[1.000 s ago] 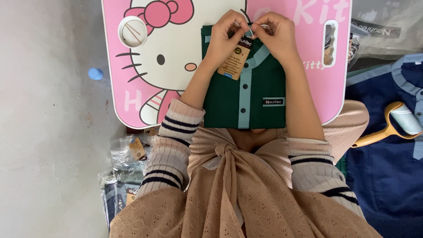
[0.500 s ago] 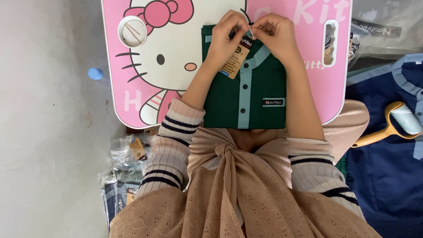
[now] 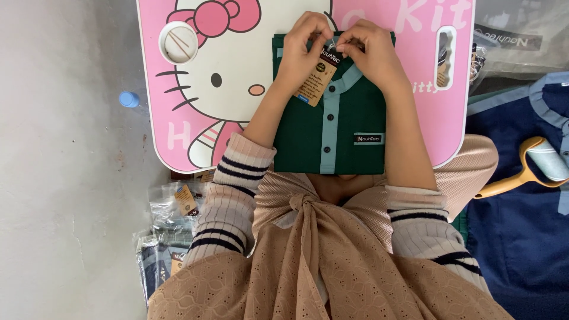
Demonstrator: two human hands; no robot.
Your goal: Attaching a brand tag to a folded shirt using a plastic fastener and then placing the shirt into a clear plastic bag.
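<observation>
A folded dark green shirt (image 3: 308,136) with a light teal placket lies on a pink lap table (image 3: 178,118) printed with a white cartoon cat. My left hand (image 3: 302,50) and my right hand (image 3: 370,50) meet at the shirt's collar. Both pinch the top of a brown paper hang tag (image 3: 318,80), which hangs down over the upper placket. The fingertips hide the point where the tag meets the collar.
A round cup hole (image 3: 178,42) with thin sticks sits in the table's left corner. Bagged folded shirts (image 3: 172,225) lie on the floor at left, near a small blue cap (image 3: 128,99). A navy garment (image 3: 521,237) and a lint roller (image 3: 536,163) lie at right.
</observation>
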